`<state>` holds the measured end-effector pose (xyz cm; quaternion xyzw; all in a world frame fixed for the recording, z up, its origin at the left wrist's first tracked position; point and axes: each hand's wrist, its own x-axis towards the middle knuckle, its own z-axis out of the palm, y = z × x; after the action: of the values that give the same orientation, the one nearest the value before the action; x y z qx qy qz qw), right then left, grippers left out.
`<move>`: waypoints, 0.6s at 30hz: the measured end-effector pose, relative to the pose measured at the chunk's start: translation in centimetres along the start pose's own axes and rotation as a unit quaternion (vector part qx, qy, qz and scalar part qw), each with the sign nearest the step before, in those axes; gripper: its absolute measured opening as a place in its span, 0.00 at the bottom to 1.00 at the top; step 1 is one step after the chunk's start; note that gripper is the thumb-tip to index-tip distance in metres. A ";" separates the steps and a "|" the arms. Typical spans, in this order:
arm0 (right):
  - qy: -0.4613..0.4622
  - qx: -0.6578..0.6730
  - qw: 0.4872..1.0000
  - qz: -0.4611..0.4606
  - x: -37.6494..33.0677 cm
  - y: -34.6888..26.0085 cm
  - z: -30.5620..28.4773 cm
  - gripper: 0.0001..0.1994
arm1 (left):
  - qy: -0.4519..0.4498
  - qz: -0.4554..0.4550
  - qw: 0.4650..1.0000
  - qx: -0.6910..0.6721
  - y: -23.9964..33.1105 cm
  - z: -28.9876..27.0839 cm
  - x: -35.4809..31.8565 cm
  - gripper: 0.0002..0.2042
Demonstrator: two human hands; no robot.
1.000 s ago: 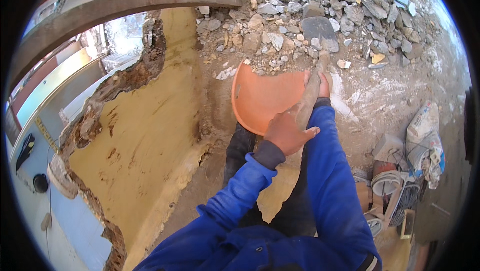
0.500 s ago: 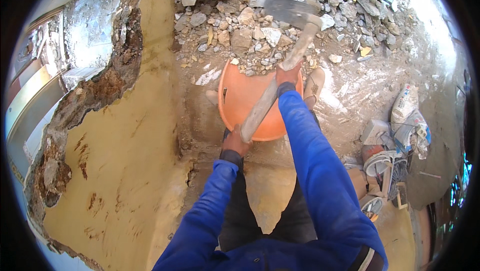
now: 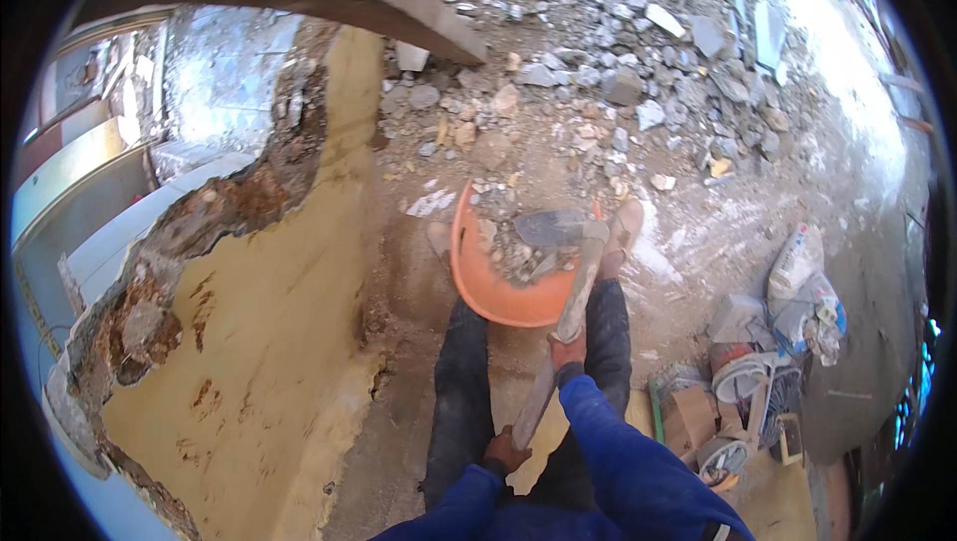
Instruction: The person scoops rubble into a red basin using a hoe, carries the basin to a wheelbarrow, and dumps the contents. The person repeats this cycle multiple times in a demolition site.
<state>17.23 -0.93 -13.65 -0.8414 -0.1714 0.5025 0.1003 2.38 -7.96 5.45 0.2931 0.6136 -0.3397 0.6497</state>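
The left hand (image 3: 505, 449) sits lowest, its fingers curled tight around the butt end of the long pale wooden handle (image 3: 558, 347) of a hoe. Half a second ago this hand gripped the handle higher in the view, close under the bowl; now it has drawn back toward the body, between the dark-trousered legs. Just beyond it, up the shaft, the right hand (image 3: 568, 350) also clenches the handle, fingers wrapped round it. Earlier that hand reached past the bowl's far rim; now it lies at the near rim. Past the right fingers the grey metal hoe blade (image 3: 560, 227) rests inside the shallow round orange plastic bowl (image 3: 488, 287), lying on the stones gathered there, where before the blade was out on the debris. The bowl stands on the dusty ground between the feet. Beyond it spreads the heap of grey broken rubble (image 3: 598, 72). Left of the hands rises the broken yellow plastered wall (image 3: 259, 342).
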 end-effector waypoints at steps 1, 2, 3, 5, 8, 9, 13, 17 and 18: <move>0.001 0.032 0.999 -0.006 0.8 -0.2 -1.1 0.32 | 0.041 0.040 0.998 -0.001 0.6 0.2 0.2 0.37; 0.003 0.064 0.998 -0.013 1.7 -0.5 -2.1 0.29 | 0.080 0.081 0.993 -0.003 1.3 0.0 0.8 0.37; 0.016 0.076 0.997 -0.023 3.0 -2.1 -3.5 0.26 | 0.122 0.121 0.985 -0.009 2.3 -0.3 1.6 0.36; 0.070 0.111 0.991 -0.036 6.7 -7.7 -7.4 0.22 | 0.131 0.180 0.975 -0.005 6.2 -3.1 4.6 0.35; 0.125 0.221 0.958 -0.132 11.8 -19.5 -13.7 0.23 | 0.170 0.379 0.909 -0.022 12.9 -8.0 12.2 0.37; 0.116 0.252 0.951 -0.136 15.0 -21.3 -16.5 0.28 | 0.147 0.406 0.900 -0.064 18.6 -11.3 12.4 0.37; 0.063 0.415 0.836 -0.353 19.9 -37.1 -21.2 0.29 | 0.191 0.477 0.858 0.019 35.1 -22.8 15.9 0.37; 0.081 0.319 0.896 -0.297 24.9 -44.4 -21.7 0.33 | 0.166 0.500 0.842 -0.118 42.7 -26.9 13.6 0.30; 0.139 0.208 0.922 -0.294 26.7 -44.3 -20.7 0.34 | 0.133 0.478 0.853 -0.160 42.1 -25.9 14.6 0.26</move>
<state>38.81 50.37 -10.34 -0.7747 -0.2875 0.3525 0.4392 20.81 36.69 -12.54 0.4845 0.5247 0.1582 0.6818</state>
